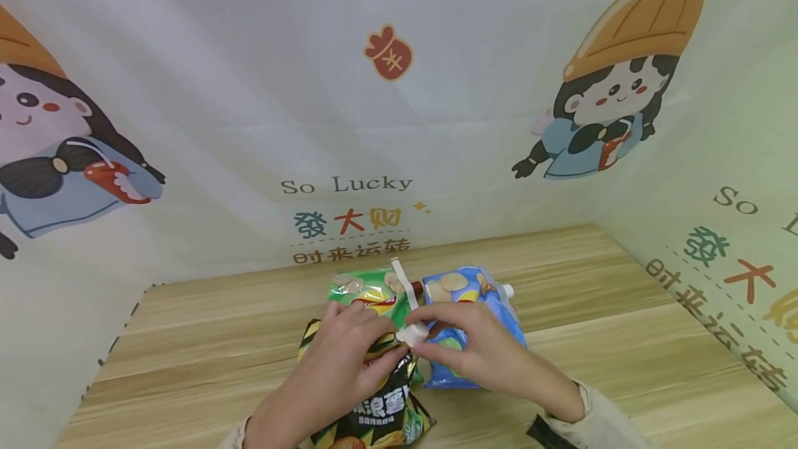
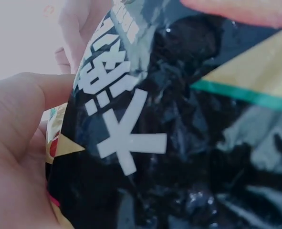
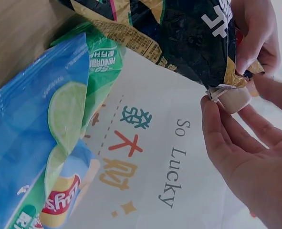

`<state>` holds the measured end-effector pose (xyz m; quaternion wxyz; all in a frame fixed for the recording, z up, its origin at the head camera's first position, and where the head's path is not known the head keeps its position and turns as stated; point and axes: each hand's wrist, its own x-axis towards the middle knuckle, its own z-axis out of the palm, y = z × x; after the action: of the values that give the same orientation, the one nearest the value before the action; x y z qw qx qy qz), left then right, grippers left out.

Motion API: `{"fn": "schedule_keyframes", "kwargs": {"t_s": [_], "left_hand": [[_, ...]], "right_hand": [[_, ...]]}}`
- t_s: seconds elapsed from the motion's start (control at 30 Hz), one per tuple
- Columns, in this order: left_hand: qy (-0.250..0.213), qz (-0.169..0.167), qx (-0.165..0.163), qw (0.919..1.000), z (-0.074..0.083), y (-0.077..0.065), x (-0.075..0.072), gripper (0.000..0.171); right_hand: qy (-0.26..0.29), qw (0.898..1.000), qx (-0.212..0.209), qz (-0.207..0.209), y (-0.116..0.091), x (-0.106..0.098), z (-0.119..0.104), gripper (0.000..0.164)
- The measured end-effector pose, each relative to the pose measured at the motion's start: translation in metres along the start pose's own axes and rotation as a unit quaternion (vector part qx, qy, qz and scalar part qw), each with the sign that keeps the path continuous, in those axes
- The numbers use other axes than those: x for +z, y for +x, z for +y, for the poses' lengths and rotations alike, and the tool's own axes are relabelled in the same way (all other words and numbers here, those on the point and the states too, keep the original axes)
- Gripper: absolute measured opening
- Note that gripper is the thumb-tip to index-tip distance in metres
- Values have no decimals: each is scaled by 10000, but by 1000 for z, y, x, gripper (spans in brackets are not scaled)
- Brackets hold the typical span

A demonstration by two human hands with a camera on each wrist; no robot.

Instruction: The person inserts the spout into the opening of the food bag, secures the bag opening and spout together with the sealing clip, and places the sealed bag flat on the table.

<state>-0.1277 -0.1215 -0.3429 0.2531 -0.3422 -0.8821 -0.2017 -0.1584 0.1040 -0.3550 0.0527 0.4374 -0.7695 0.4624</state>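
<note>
My left hand [image 1: 349, 352] grips the upper part of a black chip bag [image 1: 380, 400] with yellow stripes and white lettering; the bag's glossy front [image 2: 179, 143] fills most of the left wrist view. My right hand [image 1: 467, 345] pinches a small white cap [image 1: 413, 334] between thumb and fingers, at the bag's top corner. In the right wrist view the cap [image 3: 235, 99] is round and sits right at the gold edge of the bag. Both hands' fingertips meet close around it. A thin white strip [image 1: 402, 279] rises behind the fingers.
Behind the hands lie a green chip bag [image 1: 368, 286], with a dark red cap [image 1: 417, 287] near its right edge, and a blue chip bag [image 1: 499, 321] with a white cap [image 1: 508, 291]. The wooden table [image 1: 187, 352] meets printed cloth walls [image 1: 474, 158] at back and right.
</note>
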Motion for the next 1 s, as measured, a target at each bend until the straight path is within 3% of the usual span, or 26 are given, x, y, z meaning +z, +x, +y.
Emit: {"fn": "schedule_keyframes", "kwargs": {"t_s": [0.27, 0.47, 0.6, 0.7, 0.87, 1.0], "left_hand": [[-172, 191, 181, 9995, -3, 0, 2, 14], [-547, -253, -258, 9978, -5, 1, -2, 13], [-523, -683, -543, 9948, -4, 1, -9, 18], [-606, -906, -570, 9924, -4, 2, -11, 19], [-899, -891, -444, 9910, -4, 3, -6, 13], [-1036, -775, -557, 9900, -4, 2, -2, 13]], "right_hand": [[-191, 9990, -396, 26, 1, 1, 2, 30], [-171, 9983, -522, 204, 1, 3, 2, 28], [-95, 9975, -632, 293, 1, 5, 4, 29], [-77, 9966, -727, 376, 2, 6, 5, 31], [-72, 9962, -712, 493, 2, 6, 6, 31], [-29, 9963, -641, 578, 1, 6, 5, 32]]}}
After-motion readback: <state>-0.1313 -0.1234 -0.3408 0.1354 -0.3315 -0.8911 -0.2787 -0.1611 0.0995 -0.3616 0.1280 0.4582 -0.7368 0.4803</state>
